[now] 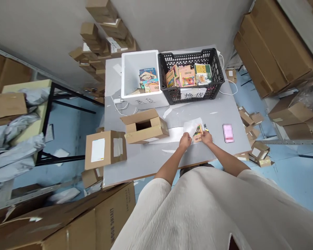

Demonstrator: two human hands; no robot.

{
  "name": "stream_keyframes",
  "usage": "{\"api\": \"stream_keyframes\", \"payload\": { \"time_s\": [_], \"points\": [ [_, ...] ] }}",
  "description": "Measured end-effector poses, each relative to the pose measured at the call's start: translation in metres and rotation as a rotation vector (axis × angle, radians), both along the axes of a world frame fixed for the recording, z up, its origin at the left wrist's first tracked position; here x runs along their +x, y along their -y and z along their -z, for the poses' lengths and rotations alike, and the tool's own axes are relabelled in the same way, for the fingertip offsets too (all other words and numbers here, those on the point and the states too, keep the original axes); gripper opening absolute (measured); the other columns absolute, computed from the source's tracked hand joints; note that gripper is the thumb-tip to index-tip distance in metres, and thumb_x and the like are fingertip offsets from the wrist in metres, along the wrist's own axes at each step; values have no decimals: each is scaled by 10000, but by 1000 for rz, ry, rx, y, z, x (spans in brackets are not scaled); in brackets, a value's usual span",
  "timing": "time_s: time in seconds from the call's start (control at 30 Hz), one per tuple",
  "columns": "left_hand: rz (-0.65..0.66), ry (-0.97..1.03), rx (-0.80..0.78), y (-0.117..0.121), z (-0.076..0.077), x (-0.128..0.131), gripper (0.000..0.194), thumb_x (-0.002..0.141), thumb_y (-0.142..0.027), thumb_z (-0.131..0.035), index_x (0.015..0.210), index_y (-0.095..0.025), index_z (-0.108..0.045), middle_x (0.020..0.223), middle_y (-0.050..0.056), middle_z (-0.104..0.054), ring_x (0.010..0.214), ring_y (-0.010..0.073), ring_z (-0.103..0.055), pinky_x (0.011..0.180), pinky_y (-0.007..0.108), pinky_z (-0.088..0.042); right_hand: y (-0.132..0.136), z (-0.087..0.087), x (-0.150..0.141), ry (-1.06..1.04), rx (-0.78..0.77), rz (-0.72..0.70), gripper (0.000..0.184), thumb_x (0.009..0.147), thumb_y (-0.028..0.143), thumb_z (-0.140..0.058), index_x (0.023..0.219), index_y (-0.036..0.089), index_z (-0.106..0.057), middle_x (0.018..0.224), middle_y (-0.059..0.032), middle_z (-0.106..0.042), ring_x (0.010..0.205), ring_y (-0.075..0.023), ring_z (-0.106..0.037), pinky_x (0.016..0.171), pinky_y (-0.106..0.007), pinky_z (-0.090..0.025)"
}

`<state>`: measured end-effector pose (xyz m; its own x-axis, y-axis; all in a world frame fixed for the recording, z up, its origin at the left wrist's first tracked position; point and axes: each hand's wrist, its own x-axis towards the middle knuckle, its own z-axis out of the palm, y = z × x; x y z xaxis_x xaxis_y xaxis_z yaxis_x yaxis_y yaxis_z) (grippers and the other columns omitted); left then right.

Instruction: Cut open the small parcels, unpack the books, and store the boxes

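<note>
Grasping a small peach-coloured paper booklet with a green-and-black picture [198,131], the right hand [206,137] curls its fingers over the right edge. The left hand [185,140] pinches the near left part of a thin white sheet [189,125]; whether those fingers also catch the booklet, I cannot tell. The booklet lies against the sheet, above the near right part of a grey rectangular tabletop [143,159]; whether the sheet wraps around it is unclear. To the right, well apart from the hands, lies a phone with a pink screen [228,133].

Left of the hands stands an open brown cardboard box [148,132], and farther left a closed brown cardboard carton with a white label [105,150]. On the far side, a white foam box [139,60] and, just to its right, a black perforated plastic crate [173,96] both contain colourful books [187,75].
</note>
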<state>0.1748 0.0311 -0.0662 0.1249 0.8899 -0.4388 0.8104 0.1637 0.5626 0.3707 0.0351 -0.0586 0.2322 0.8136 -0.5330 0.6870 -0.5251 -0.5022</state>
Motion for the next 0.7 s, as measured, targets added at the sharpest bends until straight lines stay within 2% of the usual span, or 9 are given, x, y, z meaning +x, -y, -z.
{"api": "stream_keyframes", "payload": {
  "time_s": [0.17, 0.3, 0.4, 0.57, 0.7],
  "points": [
    [123, -96, -49, -10, 10, 7, 257, 1051, -195, -509, 1291, -215, -601, 1341, 149, -659, 1194, 287, -668, 1018, 387, -504, 6, -10, 38, 61, -7, 135, 315, 1021, 256, -564, 1311, 215, -680, 1185, -107, -772, 1085, -265, -721, 850, -306, -541],
    [191, -163, -29, -18, 14, 13, 551, 1018, -188, -555, 1561, -214, -465, 1487, 177, -602, 1287, 320, -639, 1087, 420, -485, 9, -12, 48, 80, -19, 111, 322, 1019, 247, -567, 1315, 208, -685, 1184, -106, -773, 1056, -252, -720, 811, -288, -526],
    [281, -132, 27, -24, 18, 21, 641, 1009, -158, -553, 1631, -234, -414, 1564, 167, -562, 1390, 322, -579, 1150, 417, -453, 8, -10, 47, 82, -30, 71, 336, 1009, 243, -559, 1311, 211, -704, 1118, -90, -784, 1021, -252, -723, 803, -292, -529],
    [364, -152, 56, -33, 20, 38, 615, 987, -157, -639, 1578, -245, -494, 1592, 159, -528, 1424, 325, -522, 1152, 418, -429, 7, -5, 49, 99, -24, 21, 325, 985, 245, -578, 1263, 225, -745, 1044, -71, -797, 1001, -253, -729, 770, -283, -524],
    [391, -220, 70, -39, 16, 44, 371, 1014, -168, -603, 1375, -234, -656, 1448, 157, -611, 1353, 316, -547, 1103, 436, -423, 9, -4, 53, 76, -38, -6, 290, 999, 237, -553, 1185, 235, -775, 1029, -55, -804, 953, -234, -735, 725, -263, -505]
  ]
}}
